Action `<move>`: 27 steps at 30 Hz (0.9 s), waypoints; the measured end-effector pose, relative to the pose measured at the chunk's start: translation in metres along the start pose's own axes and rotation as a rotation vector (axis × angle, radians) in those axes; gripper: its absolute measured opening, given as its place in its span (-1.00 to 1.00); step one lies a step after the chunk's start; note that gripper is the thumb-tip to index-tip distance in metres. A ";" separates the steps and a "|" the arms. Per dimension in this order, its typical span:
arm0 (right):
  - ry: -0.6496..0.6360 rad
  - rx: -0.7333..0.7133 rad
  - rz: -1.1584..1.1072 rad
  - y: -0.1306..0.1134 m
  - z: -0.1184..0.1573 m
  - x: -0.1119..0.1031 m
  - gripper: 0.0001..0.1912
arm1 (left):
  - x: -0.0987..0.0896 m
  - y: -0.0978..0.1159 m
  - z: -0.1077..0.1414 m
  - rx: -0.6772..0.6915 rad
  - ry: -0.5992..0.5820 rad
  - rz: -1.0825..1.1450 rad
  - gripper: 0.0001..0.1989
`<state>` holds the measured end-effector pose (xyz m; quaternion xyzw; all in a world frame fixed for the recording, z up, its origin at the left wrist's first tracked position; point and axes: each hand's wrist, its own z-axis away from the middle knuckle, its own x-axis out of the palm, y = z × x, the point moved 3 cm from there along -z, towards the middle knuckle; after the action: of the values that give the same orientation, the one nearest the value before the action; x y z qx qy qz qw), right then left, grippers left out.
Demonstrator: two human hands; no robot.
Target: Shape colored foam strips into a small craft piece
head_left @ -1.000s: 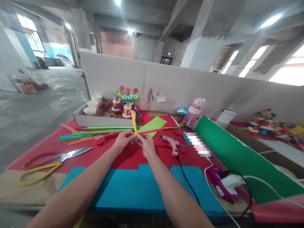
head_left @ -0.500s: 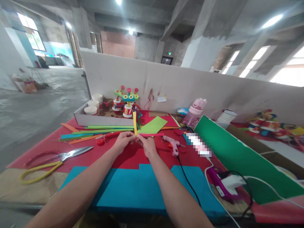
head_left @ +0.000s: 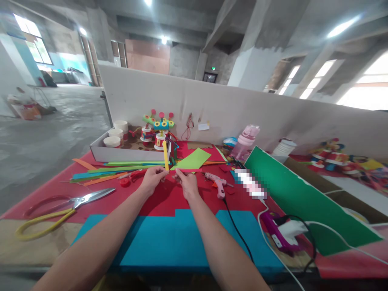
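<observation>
well, left hand (head_left: 152, 180) pinching yellow strip (head_left: 165, 155), wall card (head_left: 204, 127) unreadably small

Both bare forearms (head_left: 104, 232) stretch forward and angle inward, left hand (head_left: 153, 180) in a thumb-and-finger pinch, right hand (head_left: 187, 184) pinching too, fingertips near each other but not touching.

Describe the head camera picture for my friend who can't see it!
The left hand pinches a yellow strip upright and the right hand a red strip, over a red table. Scissors lie to the left, a glue gun to the right, and toys stand in a box behind.
</observation>
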<state>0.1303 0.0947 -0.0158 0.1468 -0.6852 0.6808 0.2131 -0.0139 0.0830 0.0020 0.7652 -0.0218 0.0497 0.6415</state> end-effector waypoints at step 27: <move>-0.162 0.148 -0.019 0.005 0.010 0.011 -0.64 | 0.004 -0.003 0.002 -0.094 -0.089 0.096 -0.66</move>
<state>0.1173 0.0855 -0.0149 0.2232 -0.6467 0.7133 0.1521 -0.0094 0.0820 -0.0006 0.7339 -0.0894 0.0451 0.6719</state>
